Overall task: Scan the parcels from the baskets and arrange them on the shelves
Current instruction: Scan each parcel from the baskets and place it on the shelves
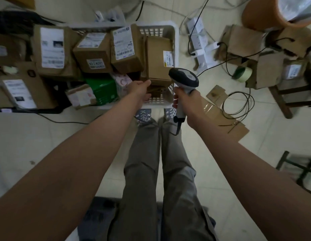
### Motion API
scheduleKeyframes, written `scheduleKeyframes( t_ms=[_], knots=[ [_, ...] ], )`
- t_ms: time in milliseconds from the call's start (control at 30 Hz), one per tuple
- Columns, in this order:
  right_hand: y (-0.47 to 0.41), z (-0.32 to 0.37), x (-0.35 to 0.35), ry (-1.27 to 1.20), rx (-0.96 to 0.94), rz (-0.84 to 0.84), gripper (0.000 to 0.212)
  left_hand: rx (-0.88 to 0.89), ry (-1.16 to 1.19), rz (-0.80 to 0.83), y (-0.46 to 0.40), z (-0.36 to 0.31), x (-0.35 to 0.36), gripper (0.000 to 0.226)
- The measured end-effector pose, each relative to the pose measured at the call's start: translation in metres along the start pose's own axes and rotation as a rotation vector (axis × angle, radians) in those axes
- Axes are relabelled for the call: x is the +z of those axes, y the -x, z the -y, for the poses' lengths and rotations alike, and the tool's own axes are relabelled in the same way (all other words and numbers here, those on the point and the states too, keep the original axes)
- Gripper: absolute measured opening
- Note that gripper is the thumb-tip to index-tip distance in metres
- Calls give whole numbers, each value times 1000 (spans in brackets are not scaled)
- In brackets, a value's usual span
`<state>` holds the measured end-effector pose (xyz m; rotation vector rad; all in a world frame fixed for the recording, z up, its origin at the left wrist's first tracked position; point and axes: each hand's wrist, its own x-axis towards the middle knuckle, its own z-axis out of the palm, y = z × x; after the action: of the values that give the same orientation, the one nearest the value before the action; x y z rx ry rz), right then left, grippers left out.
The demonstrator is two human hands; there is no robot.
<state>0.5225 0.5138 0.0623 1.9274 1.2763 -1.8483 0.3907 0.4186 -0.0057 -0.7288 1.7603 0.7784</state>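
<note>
A white slatted basket point(174, 37) on the floor ahead holds several cardboard parcels with printed labels. My left hand point(140, 89) reaches into it and grips the near lower edge of a tall brown parcel point(158, 56) standing at the basket's right side. My right hand point(186, 101) holds a grey and white barcode scanner point(184, 79) by its handle, its head hovering over the parcel's near right corner. Other labelled parcels point(124, 47) lean in the middle of the basket, with a green box point(103, 89) below them.
More labelled boxes point(52, 49) are piled at the left. Flattened cardboard point(219, 110), black cables point(238, 105) and a power strip point(199, 39) lie on the tiled floor to the right. A tape roll point(242, 73) and boxes stand by a wooden stool point(286, 94). My legs and shoes are below the basket.
</note>
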Motion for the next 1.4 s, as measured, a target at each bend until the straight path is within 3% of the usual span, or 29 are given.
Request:
scheduleKeyframes(
  t_ms=[133, 267, 433, 533, 633, 700, 867, 1067, 1400],
  knots=[
    [-38, -19, -2, -39, 17, -11, 10, -143, 245, 14, -37, -3, 28, 54],
    [-57, -36, -12, -50, 53, -29, 18, -150, 394, -5, -55, -8, 49, 50],
    [-56, -43, -28, -64, 58, -20, 24, -134, 445, -35, -56, -7, 51, 45],
    [-42, -40, -35, -29, 36, -1, 25, -112, 424, -22, -42, 2, 43, 30],
    [-17, -29, -40, 1, 11, 13, 18, -69, 405, -30, -14, 16, 28, 24],
    [6, -18, -43, 12, -5, 21, 12, -41, 382, -61, 11, 28, 13, 30],
    [74, 14, -51, 67, -92, 101, 23, 39, 412, -121, 87, 47, -37, 39],
    [170, 72, -44, 215, -273, 231, 11, 186, 440, -120, 179, 49, -120, 35],
    [368, 132, 54, 454, -614, 533, 18, 426, 658, -330, 332, 89, -299, 31]
  ],
)
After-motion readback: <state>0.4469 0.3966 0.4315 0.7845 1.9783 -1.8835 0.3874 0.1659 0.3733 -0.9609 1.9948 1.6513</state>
